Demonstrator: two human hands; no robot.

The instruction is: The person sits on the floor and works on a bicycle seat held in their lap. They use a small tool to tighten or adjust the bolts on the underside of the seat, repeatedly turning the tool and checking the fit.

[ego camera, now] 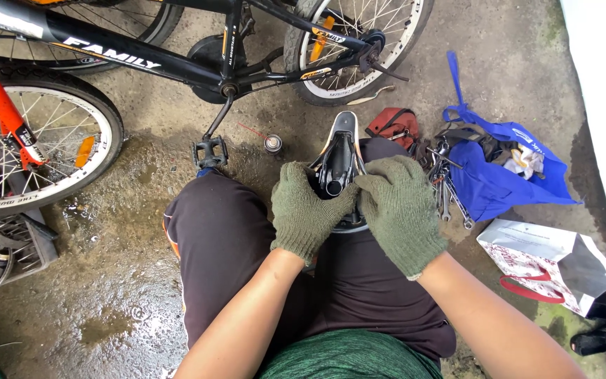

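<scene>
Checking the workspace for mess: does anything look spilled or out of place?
Yes. The concrete floor is wet with puddles, and wrenches spill loosely from the blue bag. Both gloved hands hold the upturned saddle.

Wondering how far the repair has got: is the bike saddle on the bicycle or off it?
Off. The saddle lies underside up on the person's lap, gripped by the left hand and right hand.

I am watching the left hand [305, 209] and the right hand [400, 210], both in green knit gloves, gripping an upturned black bicycle saddle [339, 160] over the lap. Just right of the saddle wrenches [449, 193] are lying beside a blue bag [503, 175]; above it a black bicycle [177, 56] is standing on the wet floor [106, 295].
</scene>
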